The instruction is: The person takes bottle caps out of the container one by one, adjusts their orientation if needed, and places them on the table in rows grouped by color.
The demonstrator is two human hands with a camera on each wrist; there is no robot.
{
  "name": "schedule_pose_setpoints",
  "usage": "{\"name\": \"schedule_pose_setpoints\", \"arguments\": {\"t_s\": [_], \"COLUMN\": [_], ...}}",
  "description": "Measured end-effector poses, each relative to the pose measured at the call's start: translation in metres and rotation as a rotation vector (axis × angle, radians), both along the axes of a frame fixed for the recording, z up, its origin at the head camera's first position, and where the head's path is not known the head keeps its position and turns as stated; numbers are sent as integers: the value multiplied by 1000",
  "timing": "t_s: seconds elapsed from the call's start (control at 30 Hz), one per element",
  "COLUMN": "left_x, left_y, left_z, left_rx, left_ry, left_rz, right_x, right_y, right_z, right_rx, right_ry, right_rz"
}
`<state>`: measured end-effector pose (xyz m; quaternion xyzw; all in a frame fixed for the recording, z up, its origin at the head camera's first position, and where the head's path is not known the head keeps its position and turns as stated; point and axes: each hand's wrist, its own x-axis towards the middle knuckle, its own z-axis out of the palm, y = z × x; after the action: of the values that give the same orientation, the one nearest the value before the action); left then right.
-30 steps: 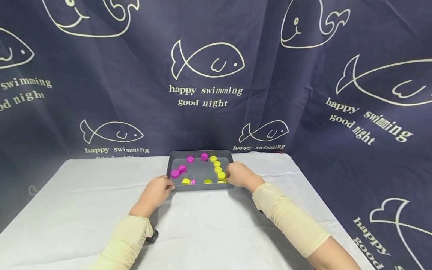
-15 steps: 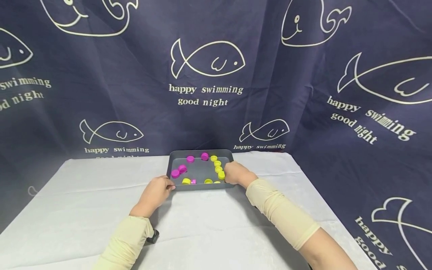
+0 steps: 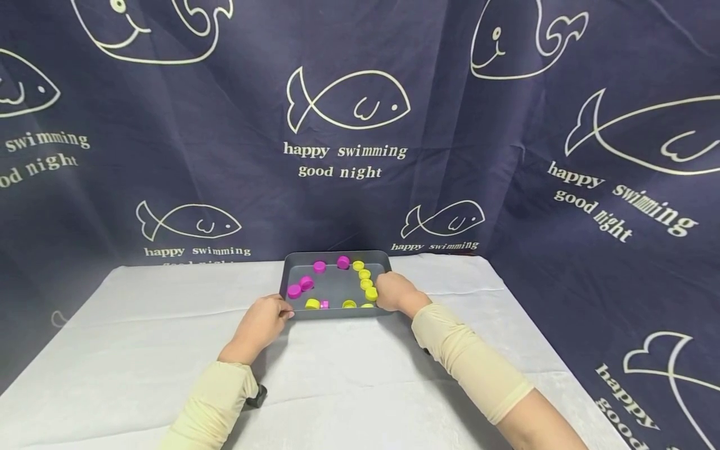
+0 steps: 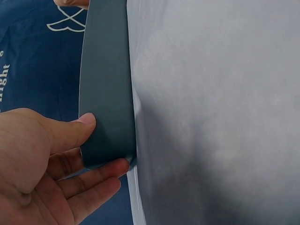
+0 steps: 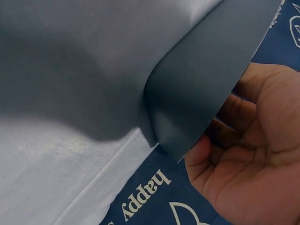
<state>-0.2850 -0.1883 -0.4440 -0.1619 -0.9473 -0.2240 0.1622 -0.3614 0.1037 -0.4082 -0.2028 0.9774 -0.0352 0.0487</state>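
Tray (image 3: 337, 314) ptly hides yellow cap (image 3: 349, 304); R hand (image 5: 267, 140) contents unclear.

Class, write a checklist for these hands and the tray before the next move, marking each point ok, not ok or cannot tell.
1. Left hand steadying the tray: ok, it grips the near left corner.
2. Tray resting on the white cloth: ok.
3. Right hand holding a piece: cannot tell, its grasp is hidden.
4. Yellow caps lined up along the tray's right: ok, four show.
5. Colours fully apart: not ok, a small magenta piece sits beside a front yellow cap.
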Motion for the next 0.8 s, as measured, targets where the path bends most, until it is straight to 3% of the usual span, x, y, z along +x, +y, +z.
{"name": "schedule_pose_setpoints", "arguments": {"t_s": [0.27, 0.43, 0.6, 0.8], "left_x": [1, 1, 0, 0], "left_y": [1, 0, -1, -1], "left_z": [-2, -4, -4, -2], "left_rx": [2, 5, -1, -2], "left_ry": [-4, -5, -2, 6], "left_rz": [3, -3, -3, -5], "right_x": [1, 6, 17, 35], "right_y": [11, 19, 23, 29], "right_z": [-5, 0, 9, 13], "right_rx": [-191, -303, -342, -411], "right_ry": [5, 15, 8, 60], "right_rz": [15, 68, 126, 151]}}
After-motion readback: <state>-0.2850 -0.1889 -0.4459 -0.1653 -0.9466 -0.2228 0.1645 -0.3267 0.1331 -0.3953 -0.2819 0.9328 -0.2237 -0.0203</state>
